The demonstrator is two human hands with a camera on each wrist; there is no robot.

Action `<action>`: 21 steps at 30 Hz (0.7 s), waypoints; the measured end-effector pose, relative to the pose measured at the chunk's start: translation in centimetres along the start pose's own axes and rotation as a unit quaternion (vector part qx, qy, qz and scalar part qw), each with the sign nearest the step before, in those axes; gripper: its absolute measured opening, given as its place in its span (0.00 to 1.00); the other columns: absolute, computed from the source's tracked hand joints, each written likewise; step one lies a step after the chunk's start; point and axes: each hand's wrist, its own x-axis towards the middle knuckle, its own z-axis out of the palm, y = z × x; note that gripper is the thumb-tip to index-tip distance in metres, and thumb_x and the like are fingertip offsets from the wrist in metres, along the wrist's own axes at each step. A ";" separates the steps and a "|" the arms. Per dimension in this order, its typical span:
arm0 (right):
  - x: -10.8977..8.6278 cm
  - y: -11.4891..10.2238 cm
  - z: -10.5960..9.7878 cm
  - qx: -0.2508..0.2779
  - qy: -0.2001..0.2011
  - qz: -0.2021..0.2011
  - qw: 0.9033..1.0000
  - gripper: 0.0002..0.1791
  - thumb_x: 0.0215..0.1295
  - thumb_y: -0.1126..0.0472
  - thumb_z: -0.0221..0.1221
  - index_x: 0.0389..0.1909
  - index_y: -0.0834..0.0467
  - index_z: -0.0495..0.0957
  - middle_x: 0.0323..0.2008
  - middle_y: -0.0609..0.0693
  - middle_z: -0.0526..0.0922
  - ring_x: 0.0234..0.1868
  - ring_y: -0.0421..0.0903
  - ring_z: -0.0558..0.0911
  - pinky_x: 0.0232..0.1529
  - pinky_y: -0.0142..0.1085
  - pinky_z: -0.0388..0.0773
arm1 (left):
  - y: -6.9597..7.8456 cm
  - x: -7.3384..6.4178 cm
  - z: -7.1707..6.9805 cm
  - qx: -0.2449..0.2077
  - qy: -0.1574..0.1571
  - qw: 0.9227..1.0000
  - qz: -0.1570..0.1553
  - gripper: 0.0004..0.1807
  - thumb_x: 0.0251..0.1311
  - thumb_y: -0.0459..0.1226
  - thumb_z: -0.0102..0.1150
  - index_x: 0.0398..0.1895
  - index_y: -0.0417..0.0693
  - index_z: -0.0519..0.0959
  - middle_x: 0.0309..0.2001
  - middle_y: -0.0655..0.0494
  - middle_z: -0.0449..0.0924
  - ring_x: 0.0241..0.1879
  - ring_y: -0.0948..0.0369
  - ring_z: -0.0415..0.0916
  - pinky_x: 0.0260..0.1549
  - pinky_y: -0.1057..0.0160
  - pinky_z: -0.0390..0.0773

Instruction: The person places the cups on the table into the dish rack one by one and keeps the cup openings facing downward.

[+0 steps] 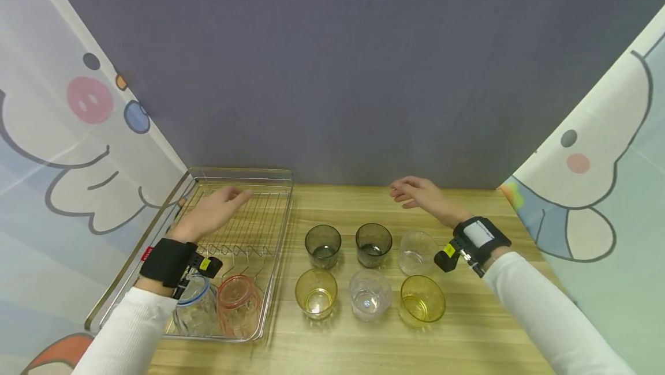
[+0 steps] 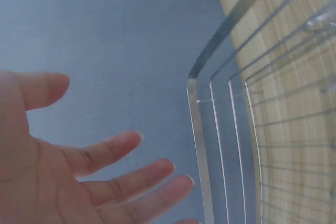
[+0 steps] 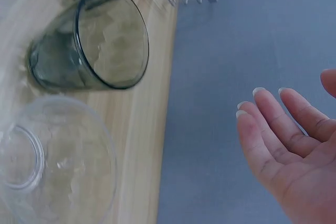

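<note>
My left hand (image 1: 215,212) hovers over the wire dish rack (image 1: 287,213), holding nothing; the left wrist view shows its fingers (image 2: 113,150) spread and relaxed beside the rack's rim. Above the back of the table, my right hand (image 1: 422,195) is likewise free, its fingers (image 3: 281,121) loosely bent in the right wrist view. Nearest to it are a dark grey glass (image 1: 373,244) and a clear glass (image 1: 417,252). Another dark grey glass (image 1: 322,246) stands to the left. The front row has a yellow glass (image 1: 316,294), a clear glass (image 1: 370,295) and a second yellow glass (image 1: 422,300).
Upside down at the front of the rack are a blue-rimmed glass (image 1: 196,306) and a red-tinted glass (image 1: 239,306). A grey wall panel (image 1: 343,75) closes off the back of the wooden table (image 1: 343,346). Cartoon-printed curtains (image 1: 41,190) flank both sides.
</note>
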 end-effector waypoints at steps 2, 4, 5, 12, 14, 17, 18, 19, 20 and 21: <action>-0.1 0.1 -0.5 -0.003 0.005 0.005 1.000 0.26 0.78 0.52 0.45 0.65 0.67 0.68 0.60 0.67 0.75 0.62 0.62 0.75 0.63 0.51 0.75 | 0.4 0.5 0.2 -0.010 0.002 1.000 0.003 0.43 0.73 0.63 0.30 0.74 0.36 0.57 0.70 0.31 0.62 0.67 0.34 0.62 0.61 0.36 0.68; -0.2 0.1 -0.9 -0.002 0.006 0.009 1.000 0.26 0.79 0.51 0.45 0.65 0.67 0.67 0.61 0.67 0.74 0.62 0.61 0.74 0.63 0.51 0.75 | 0.8 1.0 0.4 -0.017 0.000 1.000 0.009 0.42 0.74 0.62 0.31 0.74 0.37 0.56 0.71 0.32 0.61 0.68 0.35 0.61 0.63 0.37 0.66; -0.2 0.2 -1.0 -0.003 0.005 0.010 1.000 0.27 0.79 0.51 0.45 0.65 0.67 0.67 0.61 0.67 0.73 0.63 0.62 0.74 0.64 0.51 0.74 | 1.0 1.2 0.5 -0.013 0.000 1.000 0.013 0.42 0.74 0.62 0.31 0.74 0.37 0.56 0.71 0.32 0.61 0.68 0.35 0.61 0.63 0.37 0.66; -0.5 0.2 -1.7 -0.015 0.006 0.016 1.000 0.27 0.79 0.49 0.44 0.66 0.66 0.66 0.62 0.66 0.73 0.64 0.63 0.73 0.64 0.52 0.74 | 3.1 3.1 0.8 0.009 0.000 0.999 0.035 0.42 0.73 0.64 0.30 0.72 0.39 0.60 0.68 0.35 0.67 0.66 0.39 0.66 0.62 0.40 0.69; -0.6 0.1 -1.9 -0.019 0.007 0.018 1.000 0.28 0.79 0.49 0.44 0.66 0.66 0.66 0.63 0.67 0.73 0.64 0.62 0.73 0.64 0.52 0.73 | 3.7 3.6 1.0 0.002 -0.003 0.999 0.041 0.41 0.73 0.63 0.31 0.72 0.38 0.59 0.68 0.35 0.66 0.67 0.39 0.65 0.63 0.40 0.68; -0.7 0.1 -2.0 -0.029 0.006 0.020 0.999 0.28 0.79 0.48 0.44 0.66 0.66 0.65 0.63 0.67 0.73 0.64 0.62 0.73 0.65 0.53 0.73 | 4.4 4.2 1.4 -0.011 -0.008 0.999 0.046 0.41 0.73 0.63 0.32 0.73 0.39 0.59 0.70 0.37 0.64 0.69 0.40 0.64 0.65 0.40 0.66; -0.7 0.1 -2.0 -0.032 0.006 0.021 0.999 0.28 0.79 0.48 0.44 0.67 0.66 0.65 0.63 0.67 0.73 0.64 0.62 0.73 0.65 0.53 0.72 | 4.6 4.3 1.5 -0.013 -0.008 0.999 0.051 0.41 0.73 0.62 0.33 0.73 0.39 0.58 0.70 0.37 0.64 0.69 0.40 0.63 0.66 0.40 0.66; -0.8 0.1 -2.1 -0.035 0.006 0.021 0.999 0.29 0.79 0.48 0.44 0.67 0.66 0.65 0.62 0.67 0.73 0.64 0.62 0.73 0.65 0.53 0.72 | 4.8 4.5 1.7 -0.015 -0.008 0.998 0.055 0.41 0.73 0.62 0.33 0.73 0.39 0.59 0.70 0.37 0.64 0.69 0.40 0.63 0.66 0.40 0.66; -0.8 0.2 -2.1 -0.038 0.006 0.021 0.999 0.29 0.79 0.48 0.44 0.67 0.66 0.65 0.62 0.66 0.73 0.64 0.62 0.73 0.65 0.53 0.72 | 5.0 4.7 1.9 -0.016 -0.008 0.998 0.058 0.41 0.73 0.62 0.34 0.73 0.39 0.59 0.70 0.38 0.64 0.69 0.41 0.64 0.65 0.40 0.66; -0.8 0.2 -2.1 -0.040 0.005 0.023 0.999 0.28 0.79 0.48 0.44 0.67 0.65 0.65 0.62 0.66 0.73 0.64 0.62 0.73 0.65 0.53 0.72 | 5.2 4.8 2.0 -0.013 -0.007 0.998 0.062 0.40 0.73 0.62 0.34 0.73 0.39 0.59 0.70 0.38 0.65 0.68 0.41 0.64 0.65 0.40 0.66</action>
